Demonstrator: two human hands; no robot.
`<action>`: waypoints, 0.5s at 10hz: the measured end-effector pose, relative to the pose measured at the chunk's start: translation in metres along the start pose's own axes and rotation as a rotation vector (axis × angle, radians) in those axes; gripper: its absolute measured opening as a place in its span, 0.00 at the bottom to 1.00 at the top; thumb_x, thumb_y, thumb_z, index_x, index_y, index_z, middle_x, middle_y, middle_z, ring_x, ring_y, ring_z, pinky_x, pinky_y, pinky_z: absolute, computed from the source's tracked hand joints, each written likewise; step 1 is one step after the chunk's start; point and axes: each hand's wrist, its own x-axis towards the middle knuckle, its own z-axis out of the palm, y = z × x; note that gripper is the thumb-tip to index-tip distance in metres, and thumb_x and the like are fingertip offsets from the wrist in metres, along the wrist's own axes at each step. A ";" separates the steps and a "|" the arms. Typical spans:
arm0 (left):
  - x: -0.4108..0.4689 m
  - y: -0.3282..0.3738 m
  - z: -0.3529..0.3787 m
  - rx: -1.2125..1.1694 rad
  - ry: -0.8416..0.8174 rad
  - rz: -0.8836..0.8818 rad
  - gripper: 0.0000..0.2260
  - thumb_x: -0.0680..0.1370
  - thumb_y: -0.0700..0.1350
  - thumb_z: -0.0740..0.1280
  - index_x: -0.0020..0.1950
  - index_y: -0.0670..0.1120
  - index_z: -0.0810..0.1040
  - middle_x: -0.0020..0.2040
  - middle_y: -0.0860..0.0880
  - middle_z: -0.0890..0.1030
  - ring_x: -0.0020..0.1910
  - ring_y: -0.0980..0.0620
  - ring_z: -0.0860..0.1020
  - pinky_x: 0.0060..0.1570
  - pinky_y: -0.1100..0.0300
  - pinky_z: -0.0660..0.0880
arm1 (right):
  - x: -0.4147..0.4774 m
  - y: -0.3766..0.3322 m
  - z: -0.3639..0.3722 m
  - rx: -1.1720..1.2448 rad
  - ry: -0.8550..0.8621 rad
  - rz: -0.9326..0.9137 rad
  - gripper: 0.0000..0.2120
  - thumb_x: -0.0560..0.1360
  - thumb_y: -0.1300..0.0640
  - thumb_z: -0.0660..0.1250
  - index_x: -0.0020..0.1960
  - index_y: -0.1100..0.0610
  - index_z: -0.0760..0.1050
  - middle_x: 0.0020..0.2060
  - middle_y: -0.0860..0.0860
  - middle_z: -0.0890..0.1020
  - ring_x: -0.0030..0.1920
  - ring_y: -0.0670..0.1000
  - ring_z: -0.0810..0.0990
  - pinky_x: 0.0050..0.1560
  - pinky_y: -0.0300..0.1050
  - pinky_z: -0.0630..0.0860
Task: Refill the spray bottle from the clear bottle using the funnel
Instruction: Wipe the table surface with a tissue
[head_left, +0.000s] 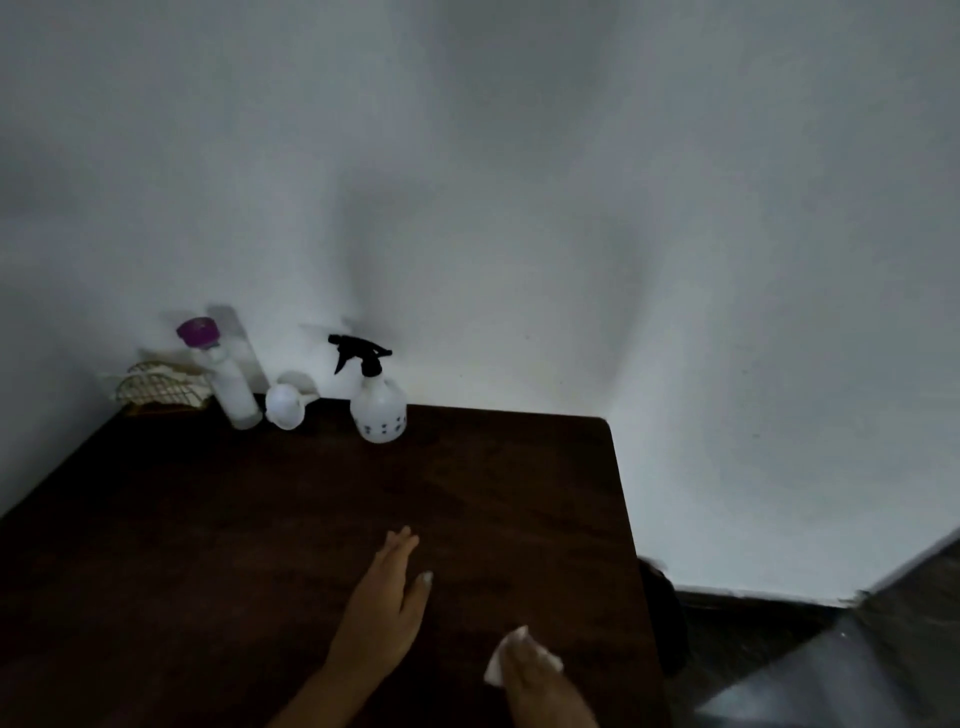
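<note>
white tissue (500, 661) under edge-cropped right hand (543, 686), grip unclear; left hand (385, 603) flat, fingers straight

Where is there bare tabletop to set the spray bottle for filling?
Bare: the wide middle between spray bottle and left hand, and the left side. Crowded: back-left corner with wire basket, clear bottle, funnel; front right, right hand on white cloth.

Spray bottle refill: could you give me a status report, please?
Left hand flat on table, right hand on white cloth. Spray bottle, funnel, clear bottle untouched at far edge. Path clear.
</note>
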 end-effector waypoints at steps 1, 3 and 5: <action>-0.004 0.002 -0.004 0.001 -0.038 -0.004 0.20 0.79 0.46 0.60 0.71 0.46 0.62 0.74 0.51 0.61 0.74 0.55 0.55 0.66 0.68 0.52 | -0.028 -0.033 -0.061 0.292 0.062 0.258 0.20 0.70 0.66 0.48 0.55 0.69 0.72 0.50 0.58 0.71 0.39 0.47 0.83 0.33 0.36 0.76; -0.013 -0.006 -0.016 0.028 -0.348 0.071 0.21 0.77 0.48 0.64 0.69 0.52 0.64 0.70 0.55 0.66 0.69 0.61 0.62 0.65 0.72 0.55 | -0.012 -0.076 -0.105 0.592 -0.024 0.487 0.21 0.82 0.59 0.52 0.72 0.66 0.56 0.73 0.59 0.59 0.73 0.51 0.60 0.66 0.35 0.57; -0.008 0.004 -0.054 -0.271 -0.580 0.057 0.29 0.65 0.64 0.68 0.64 0.57 0.70 0.60 0.55 0.77 0.57 0.60 0.76 0.58 0.57 0.75 | -0.044 -0.118 -0.152 1.230 0.142 0.406 0.12 0.60 0.65 0.62 0.37 0.55 0.80 0.29 0.46 0.83 0.37 0.47 0.81 0.39 0.36 0.76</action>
